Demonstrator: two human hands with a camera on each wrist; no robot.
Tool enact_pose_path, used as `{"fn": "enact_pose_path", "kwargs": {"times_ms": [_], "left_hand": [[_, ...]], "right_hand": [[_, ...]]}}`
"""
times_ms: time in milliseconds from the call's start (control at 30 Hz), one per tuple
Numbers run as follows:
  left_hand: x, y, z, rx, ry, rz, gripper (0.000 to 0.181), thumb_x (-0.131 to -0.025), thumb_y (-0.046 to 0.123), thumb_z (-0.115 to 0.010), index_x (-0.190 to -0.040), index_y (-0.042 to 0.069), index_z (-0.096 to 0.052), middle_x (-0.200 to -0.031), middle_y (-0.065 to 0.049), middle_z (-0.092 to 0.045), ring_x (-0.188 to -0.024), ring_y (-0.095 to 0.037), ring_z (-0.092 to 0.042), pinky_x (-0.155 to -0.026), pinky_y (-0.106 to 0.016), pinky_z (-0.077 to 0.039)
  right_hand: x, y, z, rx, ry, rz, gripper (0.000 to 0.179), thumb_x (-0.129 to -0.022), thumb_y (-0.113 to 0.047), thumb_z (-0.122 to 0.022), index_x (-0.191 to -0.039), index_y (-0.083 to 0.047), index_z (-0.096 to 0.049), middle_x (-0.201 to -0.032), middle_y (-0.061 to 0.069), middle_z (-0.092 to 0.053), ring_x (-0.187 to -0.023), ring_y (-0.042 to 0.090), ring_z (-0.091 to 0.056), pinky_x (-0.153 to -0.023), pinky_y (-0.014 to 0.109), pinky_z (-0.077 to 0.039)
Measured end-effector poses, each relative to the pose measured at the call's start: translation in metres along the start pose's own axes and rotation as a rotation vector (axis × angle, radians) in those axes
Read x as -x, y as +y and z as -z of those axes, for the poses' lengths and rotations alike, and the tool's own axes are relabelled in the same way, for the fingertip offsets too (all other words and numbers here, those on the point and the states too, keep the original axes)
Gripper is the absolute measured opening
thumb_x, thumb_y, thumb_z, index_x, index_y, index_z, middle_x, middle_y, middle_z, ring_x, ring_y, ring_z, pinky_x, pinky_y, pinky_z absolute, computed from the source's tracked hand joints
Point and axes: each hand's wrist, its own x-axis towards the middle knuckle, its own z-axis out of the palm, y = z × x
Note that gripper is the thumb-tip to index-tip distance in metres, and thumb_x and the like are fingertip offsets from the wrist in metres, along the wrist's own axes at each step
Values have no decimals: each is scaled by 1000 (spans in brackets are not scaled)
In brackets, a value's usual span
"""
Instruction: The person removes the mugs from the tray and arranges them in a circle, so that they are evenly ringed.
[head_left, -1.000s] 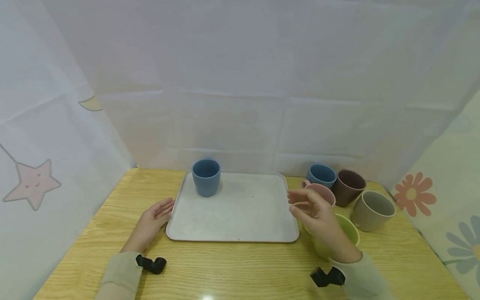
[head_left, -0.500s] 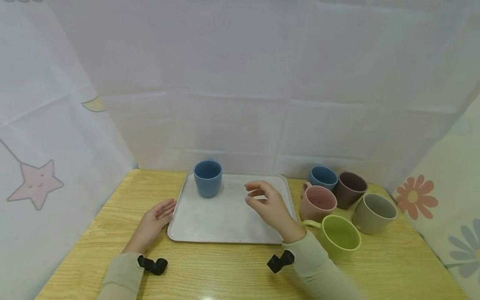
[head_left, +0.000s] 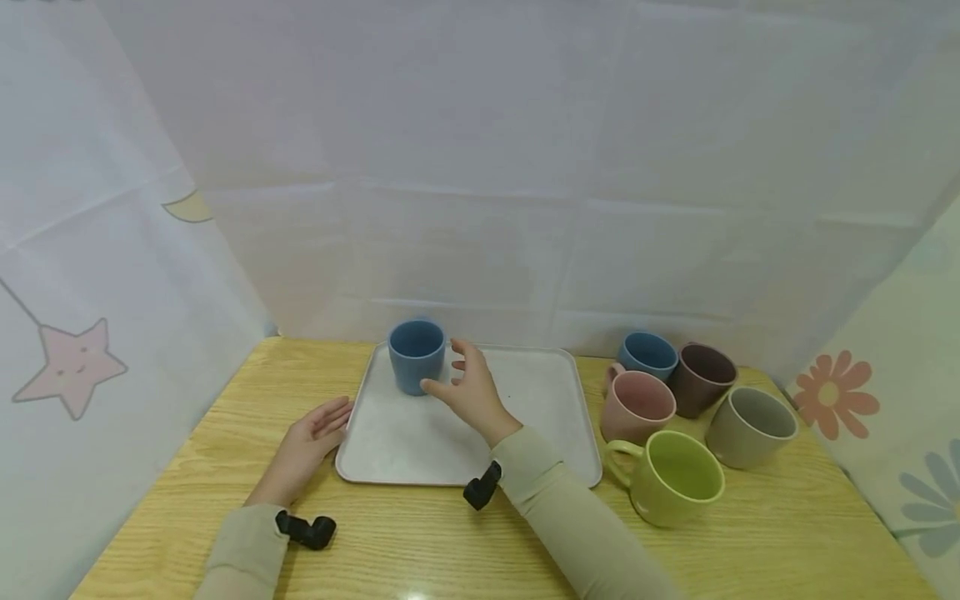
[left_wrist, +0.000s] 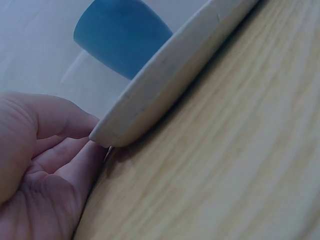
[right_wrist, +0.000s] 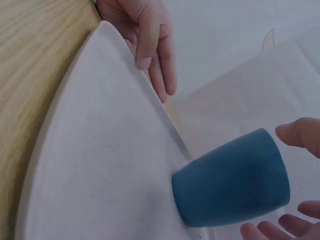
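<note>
A blue cup (head_left: 417,358) stands upright at the back left of a pale tray (head_left: 480,450). My right hand (head_left: 476,396) is just to its right, thumb and fingers spread towards it. In the right wrist view a gap shows between the fingertips (right_wrist: 295,225) and the cup's wall, so the hand holds nothing. My left hand (head_left: 303,446) lies on the table along the tray's left edge, fingers fairly straight. In the left wrist view its thumb (left_wrist: 65,115) touches the tray's rim, and the other fingers lie beside or below it; how firmly they press cannot be told.
Right of the tray stand several cups: a pink mug (head_left: 637,404), a yellow-green mug (head_left: 671,479), another blue cup (head_left: 648,354), a dark brown cup (head_left: 697,379) and a grey cup (head_left: 750,429). White cloth (head_left: 480,208) hangs behind the wooden table (head_left: 420,542).
My right hand has moved left across the tray, from near the pink and yellow-green mugs to beside the blue cup, its fingers spreading. My left hand has stayed at the tray's edge.
</note>
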Motion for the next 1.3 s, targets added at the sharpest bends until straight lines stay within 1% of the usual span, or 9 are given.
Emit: {"fn": "enact_pose_path", "kwargs": {"times_ms": [167, 233, 367, 467, 600, 767, 967, 1133, 1300], "left_hand": [[0, 1, -1, 1, -5, -3, 57, -106, 3, -50, -158, -3, -27, -159, -26, -33, -146, -35, -35, -99, -7, -43], [0, 1, -1, 4, -4, -2, 57, -106, 2, -50, -158, -3, -27, -159, -26, -33, -146, -35, -35, -99, -7, -43], [1, 0, -2, 6, -5, 0, 58, -106, 3, -50, -158, -3, -26, -160, -26, -32, -146, -35, -35, -98, -7, -43], [1, -1, -3, 8, -4, 6, 58, -106, 4, -51, -158, -3, -26, -160, -25, -33, -146, -35, -35, -99, -7, -43], [2, -2, -4, 10, 6, 17, 57, -106, 4, -50, -158, -2, -27, -160, -24, -33, -147, -34, -34, -99, -7, -42], [2, -1, -4, 9, 4, 8, 57, -106, 4, -50, -158, -2, -27, -160, -24, -33, -147, -36, -34, -99, -7, -42], [1, 0, -2, 12, 1, 4, 57, -106, 3, -50, -158, -3, -27, -160, -25, -33, -147, -36, -34, -100, -8, -42], [1, 0, -1, 5, 8, 14, 56, -106, 3, -50, -158, -2, -28, -160, -23, -34, -147, -35, -34, -100, -8, -42], [0, 0, 1, 5, 3, 7, 56, -106, 2, -49, -158, -3, -28, -160, -24, -33, -146, -35, -34, -99, -7, -42]], "right_hand": [[-17, 0, -15, 54, 38, -1, 102, -85, -30, -85, -161, -6, -21, -161, 15, -29, -143, 34, -39, -113, 48, -43], [-22, -1, -19, 43, 42, -2, 105, -83, -31, -86, -161, -6, -20, -161, 16, -29, -144, 34, -38, -113, 49, -42], [-31, -1, -25, 25, 60, -40, 108, -81, -34, -88, -161, -7, -21, -157, 15, -33, -141, 32, -41, -112, 48, -44], [-37, -1, -30, 37, 81, -69, 108, -79, -35, -89, -160, -6, -24, -155, 15, -37, -138, 32, -45, -110, 47, -45], [-43, -1, -33, 38, 100, -75, 104, -79, -33, -89, -157, -4, -28, -150, 15, -43, -135, 31, -48, -110, 47, -46], [-43, 0, -32, -1, 110, -70, 100, -77, -33, -91, -155, -4, -34, -147, 13, -47, -133, 31, -50, -108, 44, -48], [-41, 7, -27, -40, 98, -55, 102, -74, -34, -93, -154, -5, -36, -147, 13, -49, -132, 31, -52, -105, 42, -51], [-39, 12, -26, -35, 104, -50, 102, -71, -38, -95, -152, -9, -40, -144, 9, -52, -130, 28, -54, -104, 41, -51], [-33, 16, -25, -25, 121, -41, 100, -68, -38, -96, -150, -12, -44, -138, 5, -56, -127, 26, -55, -102, 42, -53]]}}
